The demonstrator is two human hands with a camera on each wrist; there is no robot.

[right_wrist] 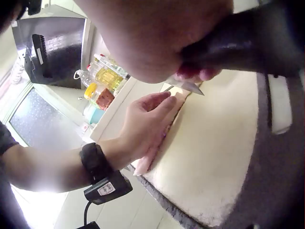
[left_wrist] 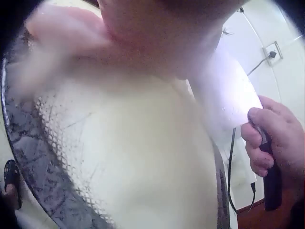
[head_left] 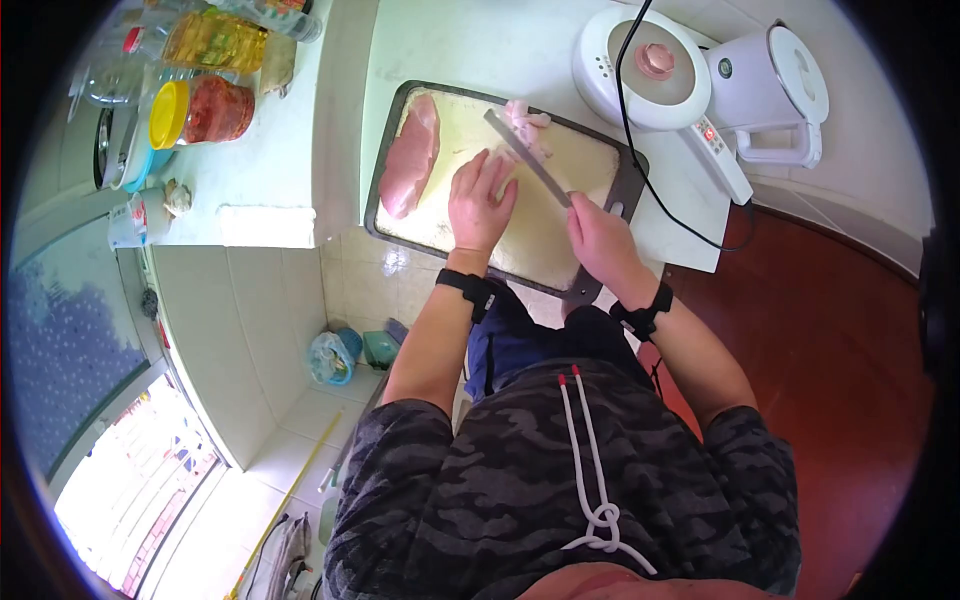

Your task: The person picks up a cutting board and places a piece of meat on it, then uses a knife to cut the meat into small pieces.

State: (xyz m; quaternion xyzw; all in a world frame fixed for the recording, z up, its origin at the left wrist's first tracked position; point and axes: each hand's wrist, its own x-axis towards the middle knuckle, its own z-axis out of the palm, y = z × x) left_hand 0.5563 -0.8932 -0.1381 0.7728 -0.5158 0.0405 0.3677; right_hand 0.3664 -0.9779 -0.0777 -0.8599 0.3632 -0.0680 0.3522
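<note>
Right hand point(head_left: 603, 240) gripping the knife point(head_left: 535, 165), its long axis slanting forward-left beside meat pieces point(head_left: 524, 115) near the cutting board's point(head_left: 592, 165) far edge; left hand point(head_left: 481, 203) nearer them, fingers extended, contact unclear

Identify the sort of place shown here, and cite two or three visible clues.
Probably a home kitchen: raw meat lies on a cutting board, the right hand holds a kitchen knife, and an electric kettle stands nearby.
</note>
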